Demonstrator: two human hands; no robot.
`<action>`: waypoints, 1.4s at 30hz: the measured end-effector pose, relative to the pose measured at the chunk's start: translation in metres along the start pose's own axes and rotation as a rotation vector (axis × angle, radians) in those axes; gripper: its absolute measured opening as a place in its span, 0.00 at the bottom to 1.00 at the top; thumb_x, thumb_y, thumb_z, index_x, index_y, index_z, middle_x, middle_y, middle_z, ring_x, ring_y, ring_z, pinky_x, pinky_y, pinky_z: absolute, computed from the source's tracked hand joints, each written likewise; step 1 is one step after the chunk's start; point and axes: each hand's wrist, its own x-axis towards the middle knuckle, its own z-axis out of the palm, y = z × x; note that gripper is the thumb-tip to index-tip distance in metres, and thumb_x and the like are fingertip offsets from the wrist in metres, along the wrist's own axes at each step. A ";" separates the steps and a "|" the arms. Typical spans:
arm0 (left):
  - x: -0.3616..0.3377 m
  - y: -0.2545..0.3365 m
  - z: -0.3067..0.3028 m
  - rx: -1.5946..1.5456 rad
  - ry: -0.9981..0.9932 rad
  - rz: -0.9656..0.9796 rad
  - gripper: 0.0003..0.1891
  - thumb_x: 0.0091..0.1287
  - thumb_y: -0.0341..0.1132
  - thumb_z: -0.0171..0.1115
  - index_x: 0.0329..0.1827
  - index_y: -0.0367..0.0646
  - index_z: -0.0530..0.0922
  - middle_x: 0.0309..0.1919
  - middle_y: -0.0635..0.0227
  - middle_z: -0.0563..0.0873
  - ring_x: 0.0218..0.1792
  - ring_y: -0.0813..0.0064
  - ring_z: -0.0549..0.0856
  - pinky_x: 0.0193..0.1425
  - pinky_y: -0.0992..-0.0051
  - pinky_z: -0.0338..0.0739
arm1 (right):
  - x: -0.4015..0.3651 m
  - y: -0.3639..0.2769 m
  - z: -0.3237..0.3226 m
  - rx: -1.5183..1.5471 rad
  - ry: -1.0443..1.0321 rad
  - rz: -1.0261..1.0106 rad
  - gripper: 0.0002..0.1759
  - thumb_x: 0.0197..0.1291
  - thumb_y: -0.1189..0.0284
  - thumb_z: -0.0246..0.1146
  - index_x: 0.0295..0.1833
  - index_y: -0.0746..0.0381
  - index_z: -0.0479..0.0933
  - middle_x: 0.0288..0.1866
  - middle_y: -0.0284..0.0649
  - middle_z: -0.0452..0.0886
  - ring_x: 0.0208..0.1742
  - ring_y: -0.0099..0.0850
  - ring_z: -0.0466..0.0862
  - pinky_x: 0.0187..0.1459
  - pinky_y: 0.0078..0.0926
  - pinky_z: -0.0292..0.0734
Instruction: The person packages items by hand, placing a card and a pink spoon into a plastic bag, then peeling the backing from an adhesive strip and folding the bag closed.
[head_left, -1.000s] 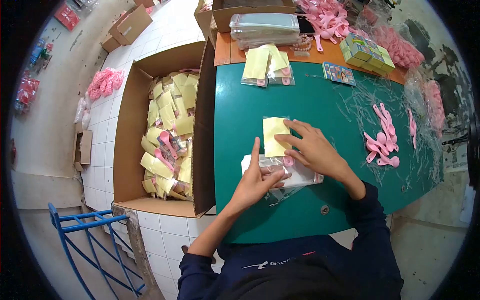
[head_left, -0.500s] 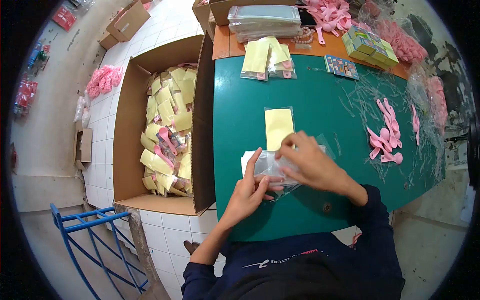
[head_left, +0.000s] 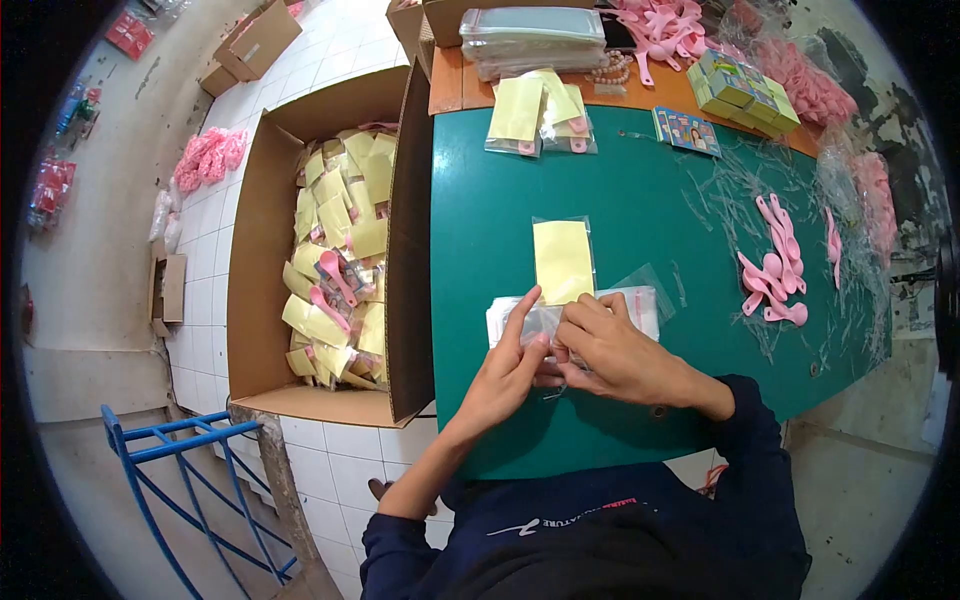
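Observation:
Near the front edge of the green table, both hands meet over a clear plastic bag [head_left: 541, 320]. My left hand [head_left: 508, 378] pinches its lower part between thumb and fingers, the index finger stretched upward. Bent fingertips of my right hand [head_left: 622, 352] grip the bag's near edge, touching the left fingers; what lies between the fingertips is hidden. Underneath spreads a pile of clear and white plastic bags [head_left: 643, 305], partly covered by the hands. Just beyond lies a yellow card in a clear sleeve [head_left: 563, 262].
Left of the table stands a large cardboard box [head_left: 408, 250] of yellow-card packs and pink spoons. Loose pink measuring spoons [head_left: 775, 262] lie to the right among plastic scraps. At the back are filled packs [head_left: 516, 110], stacked clear bags [head_left: 530, 35] and small yellow-green boxes [head_left: 740, 95].
My right hand has come down and closed in beside the left hand at the bag. The left thumb and fingers have drawn together on it.

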 end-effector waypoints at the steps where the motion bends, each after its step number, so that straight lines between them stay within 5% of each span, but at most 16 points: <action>1: 0.004 -0.001 -0.002 0.023 0.002 0.020 0.29 0.72 0.29 0.43 0.74 0.50 0.45 0.42 0.60 0.80 0.41 0.76 0.82 0.45 0.75 0.80 | -0.001 0.000 0.002 -0.012 0.018 -0.017 0.10 0.49 0.71 0.64 0.33 0.61 0.71 0.36 0.40 0.69 0.43 0.36 0.70 0.46 0.37 0.60; 6: 0.016 -0.005 0.002 0.170 0.079 0.162 0.31 0.68 0.23 0.48 0.73 0.50 0.50 0.33 0.62 0.84 0.36 0.78 0.83 0.41 0.78 0.80 | -0.009 0.003 -0.002 -0.007 0.011 -0.016 0.09 0.51 0.69 0.63 0.35 0.59 0.70 0.35 0.38 0.69 0.44 0.35 0.70 0.48 0.36 0.58; 11: 0.017 0.007 0.007 0.163 0.109 0.114 0.27 0.69 0.23 0.46 0.70 0.47 0.54 0.39 0.56 0.85 0.40 0.77 0.84 0.40 0.80 0.78 | -0.034 0.025 -0.061 0.310 -0.204 -0.056 0.10 0.56 0.66 0.61 0.36 0.59 0.70 0.38 0.35 0.70 0.46 0.31 0.71 0.51 0.34 0.59; 14: 0.016 0.004 0.001 0.089 -0.007 0.061 0.18 0.70 0.25 0.45 0.63 0.40 0.64 0.41 0.59 0.85 0.44 0.78 0.84 0.41 0.83 0.76 | -0.085 0.092 -0.124 0.610 0.050 0.087 0.11 0.55 0.65 0.64 0.35 0.61 0.72 0.37 0.35 0.73 0.42 0.30 0.73 0.45 0.29 0.69; 16: 0.018 -0.004 -0.004 0.121 -0.036 0.062 0.15 0.71 0.27 0.44 0.58 0.36 0.70 0.42 0.61 0.85 0.46 0.80 0.83 0.42 0.84 0.75 | -0.128 0.146 -0.186 0.141 0.383 0.600 0.07 0.58 0.70 0.58 0.39 0.61 0.74 0.34 0.39 0.76 0.41 0.36 0.77 0.47 0.35 0.71; 21: 0.016 0.009 0.003 0.142 -0.034 0.064 0.13 0.72 0.28 0.44 0.52 0.32 0.75 0.49 0.56 0.81 0.53 0.71 0.81 0.51 0.77 0.77 | -0.171 0.158 -0.168 -0.676 0.771 0.834 0.12 0.52 0.73 0.62 0.43 0.63 0.73 0.38 0.39 0.76 0.42 0.38 0.77 0.49 0.30 0.70; 23: 0.014 0.011 0.006 0.030 -0.065 0.114 0.13 0.72 0.29 0.45 0.51 0.30 0.74 0.50 0.56 0.81 0.52 0.71 0.81 0.56 0.75 0.75 | -0.102 0.089 -0.104 -0.045 0.524 0.310 0.27 0.40 0.71 0.72 0.48 0.64 0.71 0.54 0.44 0.67 0.53 0.39 0.70 0.53 0.31 0.68; 25: 0.014 0.020 0.008 0.044 -0.080 0.151 0.13 0.72 0.29 0.45 0.52 0.31 0.74 0.50 0.55 0.80 0.52 0.70 0.80 0.57 0.74 0.74 | -0.052 0.034 -0.056 0.049 0.345 0.184 0.28 0.42 0.71 0.73 0.50 0.63 0.70 0.51 0.44 0.67 0.48 0.38 0.74 0.50 0.31 0.71; 29: 0.010 0.022 -0.002 0.165 -0.189 0.247 0.14 0.72 0.28 0.45 0.58 0.34 0.69 0.50 0.52 0.80 0.51 0.68 0.81 0.55 0.74 0.77 | -0.023 0.039 -0.017 0.155 0.364 0.134 0.18 0.46 0.75 0.70 0.44 0.62 0.75 0.47 0.42 0.68 0.42 0.34 0.77 0.42 0.28 0.76; 33: 0.000 0.034 -0.005 0.140 -0.056 0.066 0.21 0.69 0.24 0.49 0.64 0.41 0.59 0.48 0.53 0.80 0.44 0.70 0.84 0.44 0.73 0.83 | -0.022 0.042 -0.015 0.389 0.398 0.159 0.10 0.48 0.78 0.68 0.38 0.63 0.77 0.46 0.40 0.69 0.41 0.31 0.77 0.41 0.27 0.76; 36: 0.009 0.026 0.001 0.523 -0.011 0.138 0.17 0.68 0.24 0.52 0.58 0.38 0.65 0.46 0.55 0.81 0.43 0.71 0.85 0.42 0.75 0.84 | -0.024 0.043 -0.011 0.385 0.420 0.176 0.08 0.49 0.79 0.68 0.36 0.63 0.77 0.45 0.39 0.69 0.40 0.29 0.78 0.41 0.24 0.77; 37: 0.014 0.022 0.002 0.540 0.002 0.166 0.09 0.66 0.26 0.55 0.48 0.35 0.71 0.44 0.57 0.82 0.42 0.73 0.85 0.39 0.78 0.83 | -0.025 0.043 -0.011 0.363 0.422 0.181 0.08 0.49 0.79 0.67 0.36 0.63 0.77 0.45 0.39 0.69 0.40 0.28 0.78 0.41 0.23 0.77; 42: 0.022 0.023 0.006 0.641 0.173 0.292 0.05 0.64 0.27 0.59 0.37 0.34 0.76 0.33 0.66 0.82 0.37 0.79 0.84 0.37 0.79 0.82 | -0.030 0.041 -0.003 0.878 0.432 0.438 0.04 0.55 0.80 0.64 0.37 0.66 0.76 0.46 0.39 0.72 0.39 0.24 0.80 0.41 0.20 0.79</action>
